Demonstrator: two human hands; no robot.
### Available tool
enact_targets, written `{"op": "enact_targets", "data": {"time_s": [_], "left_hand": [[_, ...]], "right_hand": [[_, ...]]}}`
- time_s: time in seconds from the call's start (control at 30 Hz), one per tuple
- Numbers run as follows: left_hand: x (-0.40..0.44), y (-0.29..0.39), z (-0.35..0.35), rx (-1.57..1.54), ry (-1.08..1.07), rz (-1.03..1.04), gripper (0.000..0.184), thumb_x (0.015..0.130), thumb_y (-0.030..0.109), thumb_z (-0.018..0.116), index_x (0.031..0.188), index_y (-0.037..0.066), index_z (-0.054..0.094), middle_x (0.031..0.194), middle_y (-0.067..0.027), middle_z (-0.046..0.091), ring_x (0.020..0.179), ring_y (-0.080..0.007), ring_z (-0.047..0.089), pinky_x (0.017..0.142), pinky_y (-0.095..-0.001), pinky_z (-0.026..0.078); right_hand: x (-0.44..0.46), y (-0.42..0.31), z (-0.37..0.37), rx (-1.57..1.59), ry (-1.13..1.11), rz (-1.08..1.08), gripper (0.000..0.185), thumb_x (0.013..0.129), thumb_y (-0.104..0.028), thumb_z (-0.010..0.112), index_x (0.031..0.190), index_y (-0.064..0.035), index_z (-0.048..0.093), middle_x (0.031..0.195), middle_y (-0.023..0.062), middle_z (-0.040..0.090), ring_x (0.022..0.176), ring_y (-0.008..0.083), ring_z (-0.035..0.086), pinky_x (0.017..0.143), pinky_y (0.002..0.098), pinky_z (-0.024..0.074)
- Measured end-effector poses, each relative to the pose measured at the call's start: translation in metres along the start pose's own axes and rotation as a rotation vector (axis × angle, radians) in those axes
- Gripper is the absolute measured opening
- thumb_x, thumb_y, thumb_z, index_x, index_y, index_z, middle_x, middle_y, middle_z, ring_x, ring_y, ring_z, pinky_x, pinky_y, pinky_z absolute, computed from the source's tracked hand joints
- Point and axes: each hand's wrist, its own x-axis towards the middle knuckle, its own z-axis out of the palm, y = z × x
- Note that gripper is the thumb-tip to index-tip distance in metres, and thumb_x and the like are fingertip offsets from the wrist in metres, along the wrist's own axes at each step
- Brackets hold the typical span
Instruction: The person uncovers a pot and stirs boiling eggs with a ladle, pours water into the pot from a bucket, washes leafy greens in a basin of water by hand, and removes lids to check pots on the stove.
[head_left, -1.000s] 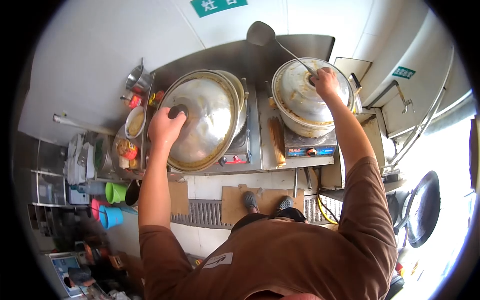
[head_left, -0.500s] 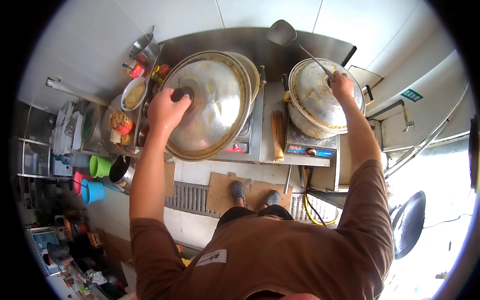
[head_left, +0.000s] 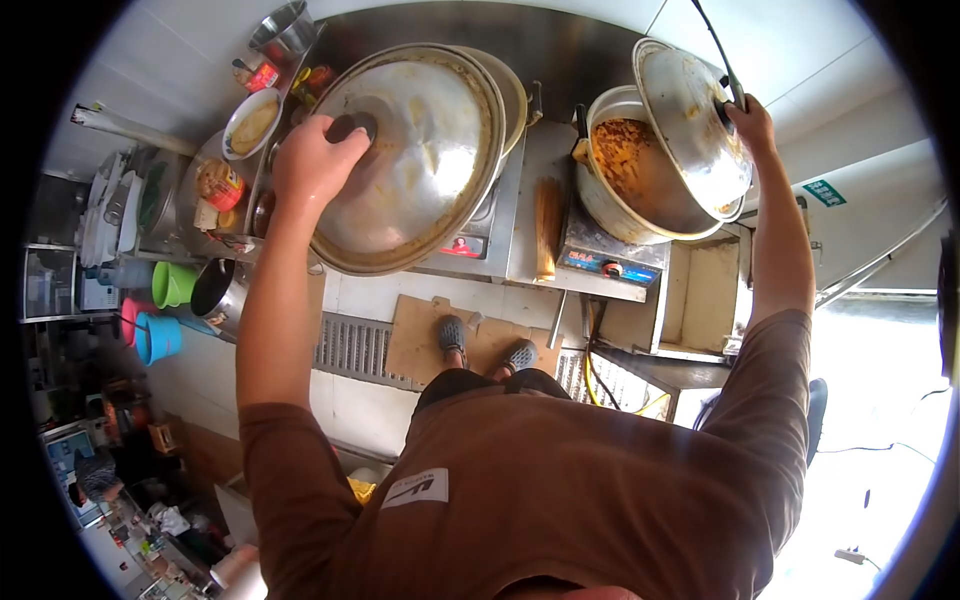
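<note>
My left hand [head_left: 312,165] is closed on the dark knob of a large dented metal lid [head_left: 410,160], which hides most of the pot beneath. With my right hand [head_left: 750,122] I grip the knob of a second metal lid [head_left: 690,120] together with the handle of a ladle [head_left: 716,40], whose head is out of view. That lid is tilted up over the right side of a pot [head_left: 615,215] on a burner. Reddish-brown food in liquid [head_left: 628,165] shows inside the pot.
A bamboo brush [head_left: 548,225] lies between the two burners. Left of the large lid are a bowl [head_left: 252,125], a red-labelled jar [head_left: 220,185] and a metal container [head_left: 285,32]. Green [head_left: 174,284] and blue [head_left: 158,338] buckets stand farther left.
My right hand has lifted the right lid, uncovering the pot, and moved up and to the right with the ladle. My left hand stays on the large lid's knob. The view has shifted.
</note>
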Motion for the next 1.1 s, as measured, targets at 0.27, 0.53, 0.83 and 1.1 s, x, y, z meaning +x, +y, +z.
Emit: {"op": "enact_targets", "data": {"time_s": [0.27, 0.53, 0.83, 1.1], "left_hand": [[-0.001, 0.0, 0.001, -0.031, -0.001, -0.034, 0.057, 0.069, 0.041, 0.063, 0.103, -0.004, 0.06, 0.1, -0.0226, 0.062, 0.095, -0.0341, 0.059, 0.083, -0.037, 0.045], [-0.003, 0.007, -0.002, 0.016, 0.036, -0.004, 0.055, 0.069, 0.04, 0.064, 0.101, -0.004, 0.061, 0.098, -0.0226, 0.062, 0.094, -0.0345, 0.059, 0.082, -0.0372, 0.046], [0.001, 0.048, 0.0, -0.007, 0.001, 0.06, 0.051, 0.068, 0.039, 0.064, 0.097, -0.002, 0.062, 0.092, -0.0212, 0.063, 0.09, -0.034, 0.06, 0.078, -0.0371, 0.047], [0.009, 0.173, 0.074, -0.006, -0.054, 0.372, 0.051, 0.067, 0.04, 0.065, 0.099, 0.0, 0.063, 0.096, -0.0204, 0.063, 0.092, -0.0324, 0.06, 0.08, -0.0381, 0.047]], "right_hand": [[-0.009, -0.004, 0.019, -0.144, -0.033, 0.011, 0.035, 0.075, -0.034, 0.059, 0.099, -0.0075, 0.059, 0.084, 0.0155, 0.062, 0.082, 0.03, 0.059, 0.073, 0.0383, 0.0445], [-0.054, -0.024, 0.07, -0.306, -0.052, 0.037, 0.026, 0.075, -0.028, 0.06, 0.091, -0.0082, 0.058, 0.098, 0.018, 0.057, 0.09, 0.0375, 0.056, 0.078, 0.0443, 0.0453], [-0.084, -0.029, 0.057, -0.267, 0.081, -0.076, 0.025, 0.078, -0.029, 0.061, 0.091, -0.007, 0.057, 0.097, 0.0164, 0.058, 0.089, 0.0349, 0.056, 0.076, 0.0439, 0.0451], [-0.217, -0.012, -0.023, 0.331, 0.267, 0.282, 0.026, 0.081, -0.027, 0.063, 0.082, -0.0021, 0.055, 0.065, 0.0074, 0.052, 0.06, 0.0163, 0.047, 0.058, 0.0315, 0.0403]]}}
